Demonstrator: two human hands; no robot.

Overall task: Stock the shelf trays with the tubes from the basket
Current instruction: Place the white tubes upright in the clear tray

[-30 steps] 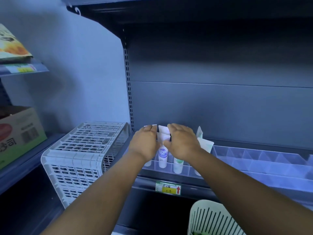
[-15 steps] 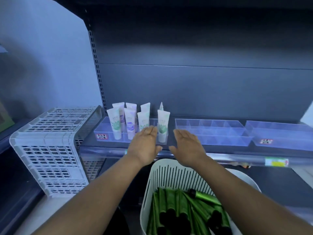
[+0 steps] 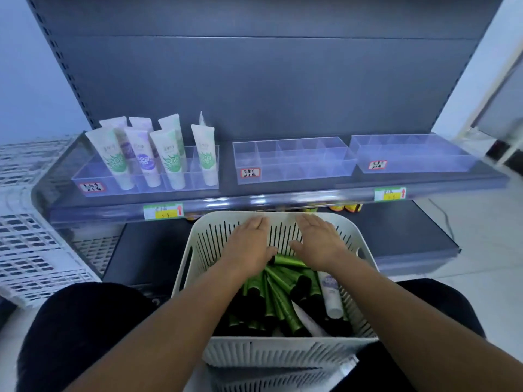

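Note:
A white slotted basket (image 3: 195, 250) sits on my lap, holding several green tubes (image 3: 283, 290) with black caps and one white tube (image 3: 331, 292). My left hand (image 3: 249, 244) and my right hand (image 3: 318, 243) hover flat over the far half of the basket, fingers straight, holding nothing. On the shelf above, the left clear tray (image 3: 93, 176) holds several white tubes (image 3: 169, 159) standing cap-down. The middle tray (image 3: 291, 162) and the right tray (image 3: 410, 154) have no tubes in them.
A white plastic crate (image 3: 31, 244) lies on its side at the left. The shelf's front rail (image 3: 254, 202) carries yellow price tags. A lower dark shelf (image 3: 410, 233) runs behind the basket, with small jars under the rail. My dark-clad knees flank the basket.
Both hands drew back from the tubes in the left tray and came down over the basket. The view dropped, bringing the basket and all three trays into sight.

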